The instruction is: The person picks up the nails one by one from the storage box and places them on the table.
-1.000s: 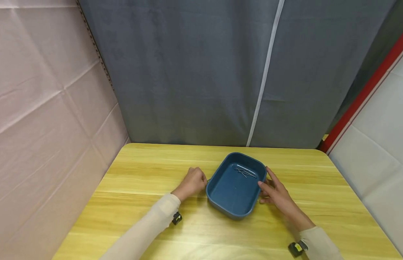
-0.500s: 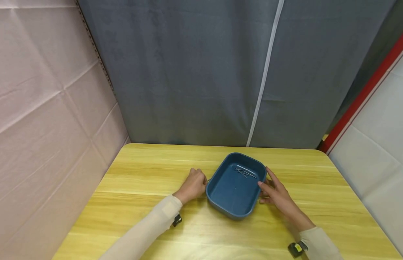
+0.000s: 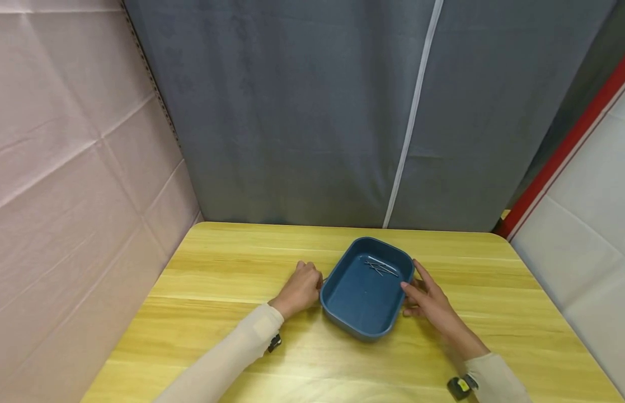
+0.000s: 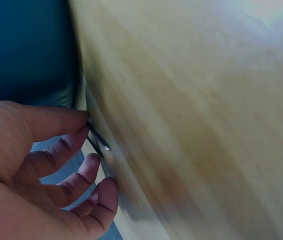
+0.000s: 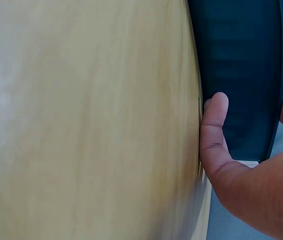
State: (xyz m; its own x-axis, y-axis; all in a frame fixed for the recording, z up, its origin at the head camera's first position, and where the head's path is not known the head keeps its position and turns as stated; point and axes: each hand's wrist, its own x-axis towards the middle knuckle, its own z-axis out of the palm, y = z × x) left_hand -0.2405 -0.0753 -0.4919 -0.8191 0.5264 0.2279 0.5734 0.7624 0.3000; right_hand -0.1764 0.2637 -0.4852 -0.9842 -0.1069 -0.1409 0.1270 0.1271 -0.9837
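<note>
A person in cream sleeves (image 3: 231,355) works w/ both bare hands at a wood-grain table (image 3: 236,263), the blue bin (image 3: 360,302) sitting on it below & slightly rt. of ctr in the head view. Near frame ctr, the L hand (image 3: 299,288) is just beside the bin's wall, grasping: thumb & forefinger tips pinch a thin dark metal pc. (image 4: 98,135), its free ends pointing toward the lower mid of the L wrist view; can't tell if it's one bent pc. or two. That hand's other fingers curl loosely. Rt. of the bin, the R hand (image 3: 430,302) grips its side, thumb at the rim, forefinger stretched along the outer wall; in the R wrist view, a finger presses the dark blue wall at frame rt. Inside the bin, a few slim metal pins (image 3: 380,267) lie crisscrossed toward its upper end. Small black devices (image 3: 460,387) show at both wrists, lower frame. Behind, a gray curtain (image 3: 292,112) w/ a white strip (image 3: 414,112) fills upper ctr; pale creased cloth (image 3: 75,157) covers far L, & a red-edged white panel (image 3: 589,224) stands far rt.
</note>
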